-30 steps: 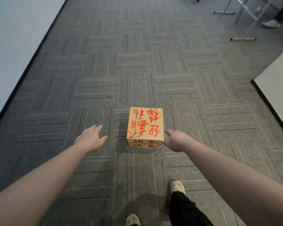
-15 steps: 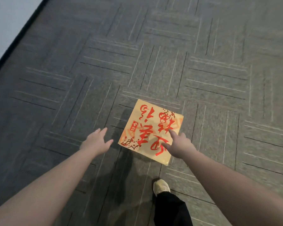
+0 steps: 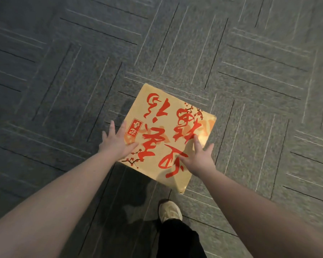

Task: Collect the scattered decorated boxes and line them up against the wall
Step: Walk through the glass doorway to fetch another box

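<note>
grey patterned carpet (image 3: 63, 81) lies under both spread hands: left hand (image 3: 117, 144) at the decorated box (image 3: 168, 135)'s 9 o'clock edge, right hand (image 3: 198, 159) over its 5 o'clock corner, neither gripping yet. gripped unevenly, it could tip or slip. squarish, no clear long axis; corners point 11 and 5 o'clock.

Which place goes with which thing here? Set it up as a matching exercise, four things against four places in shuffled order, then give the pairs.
Things
1. left hand
2. right hand
3. decorated box
4. pale shoe

Places
A. on the grey carpet, under both hands
B. over the box's right part, fingers spread
C. at the box's left edge, fingers spread
D. on the carpet below the box's near corner

Pairs: 1-C, 2-B, 3-A, 4-D
</note>
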A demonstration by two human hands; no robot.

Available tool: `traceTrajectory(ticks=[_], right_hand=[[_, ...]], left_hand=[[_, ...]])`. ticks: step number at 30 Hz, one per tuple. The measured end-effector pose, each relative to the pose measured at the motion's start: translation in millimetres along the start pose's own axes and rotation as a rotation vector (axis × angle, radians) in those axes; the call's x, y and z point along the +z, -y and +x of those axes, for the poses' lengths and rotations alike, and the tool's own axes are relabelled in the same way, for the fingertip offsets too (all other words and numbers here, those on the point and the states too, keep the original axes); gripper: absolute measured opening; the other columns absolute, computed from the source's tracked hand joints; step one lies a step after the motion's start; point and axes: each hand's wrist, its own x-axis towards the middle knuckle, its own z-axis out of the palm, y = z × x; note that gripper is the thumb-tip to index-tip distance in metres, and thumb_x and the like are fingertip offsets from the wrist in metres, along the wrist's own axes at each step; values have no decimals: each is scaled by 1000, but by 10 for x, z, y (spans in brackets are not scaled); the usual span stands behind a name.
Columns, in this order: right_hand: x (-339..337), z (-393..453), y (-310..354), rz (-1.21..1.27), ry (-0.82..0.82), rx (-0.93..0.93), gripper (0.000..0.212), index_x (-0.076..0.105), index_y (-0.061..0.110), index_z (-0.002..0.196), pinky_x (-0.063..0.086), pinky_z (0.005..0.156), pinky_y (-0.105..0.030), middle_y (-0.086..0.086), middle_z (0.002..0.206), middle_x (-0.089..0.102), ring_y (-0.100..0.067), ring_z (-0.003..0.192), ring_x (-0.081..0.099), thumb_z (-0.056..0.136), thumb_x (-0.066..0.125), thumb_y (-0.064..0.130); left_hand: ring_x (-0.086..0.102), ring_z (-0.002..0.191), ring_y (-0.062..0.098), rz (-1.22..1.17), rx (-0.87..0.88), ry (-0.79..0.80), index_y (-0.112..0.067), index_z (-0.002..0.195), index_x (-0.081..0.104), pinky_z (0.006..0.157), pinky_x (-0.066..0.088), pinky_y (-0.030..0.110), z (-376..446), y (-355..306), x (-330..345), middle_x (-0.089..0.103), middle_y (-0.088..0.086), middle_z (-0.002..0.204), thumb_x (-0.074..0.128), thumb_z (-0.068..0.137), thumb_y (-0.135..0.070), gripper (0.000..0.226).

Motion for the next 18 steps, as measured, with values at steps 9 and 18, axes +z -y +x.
traceTrajectory(ticks=[9, 18], right_hand=[[-6, 96, 130, 71, -52, -30, 97, 0, 46, 150, 48, 99, -46, -11, 138, 24, -34, 118, 49, 84, 71, 37], [-469, -1088, 1018, -172, 9, -249, 87, 9, 43, 151, 52, 92, -39, -12, 143, 24, -31, 120, 50, 86, 67, 38]], left_hand=[[51, 121, 24, -201, 49, 30, -30, 151, -12, 94, 44, 45, 77, 30, -2, 47, 6, 138, 70, 79, -46, 110], [60, 104, 15, -380, -53, -39, -36, 149, 10, 89, 51, 43, -1321, 799, -913, 60, -8, 122, 70, 75, -54, 98]])
